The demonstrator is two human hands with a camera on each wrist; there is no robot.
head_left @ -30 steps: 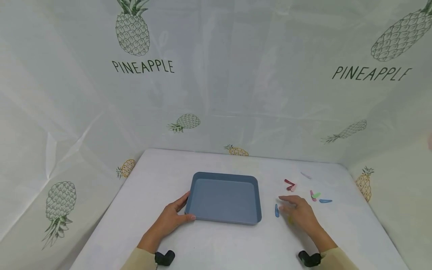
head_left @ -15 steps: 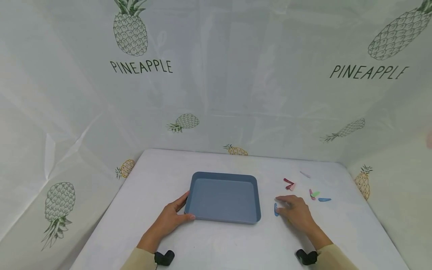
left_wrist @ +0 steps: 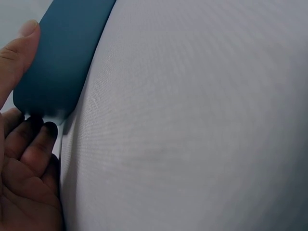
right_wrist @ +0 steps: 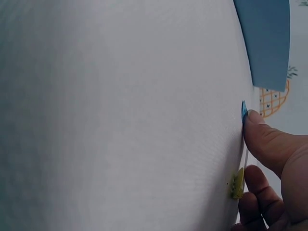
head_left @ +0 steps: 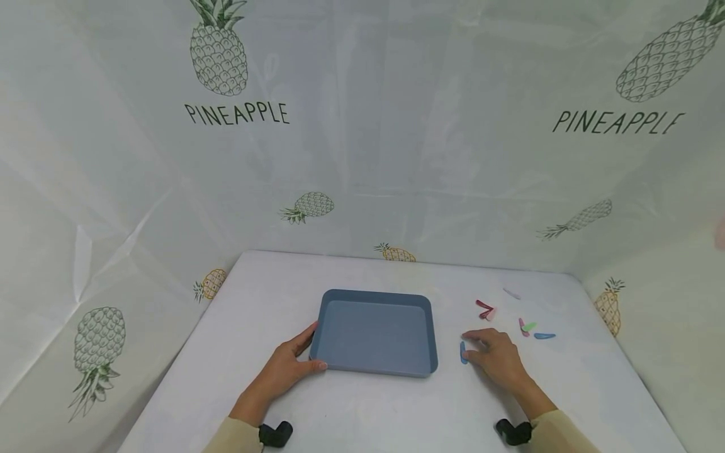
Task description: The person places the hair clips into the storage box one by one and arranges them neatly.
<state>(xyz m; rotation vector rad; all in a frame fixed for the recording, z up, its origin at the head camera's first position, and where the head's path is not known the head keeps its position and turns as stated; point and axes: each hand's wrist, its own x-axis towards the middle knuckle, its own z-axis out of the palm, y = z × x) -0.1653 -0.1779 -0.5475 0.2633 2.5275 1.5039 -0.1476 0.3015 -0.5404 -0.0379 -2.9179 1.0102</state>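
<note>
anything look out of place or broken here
Nothing looks spilled or visibly damaged. The small clips lie scattered at mixed angles right of the blue tray, a bit untidy but not strange.

Looks like a little curtained-off spot tbh: pale sheeting [head_left: 374,157], printed with pineapples [head_left: 219,60] and the word PINEAPPLE [head_left: 236,113], wraps the back and both sides of a white worktop [head_left: 391,412]. Can't tell if that's in a home, a lab or an office.
</note>
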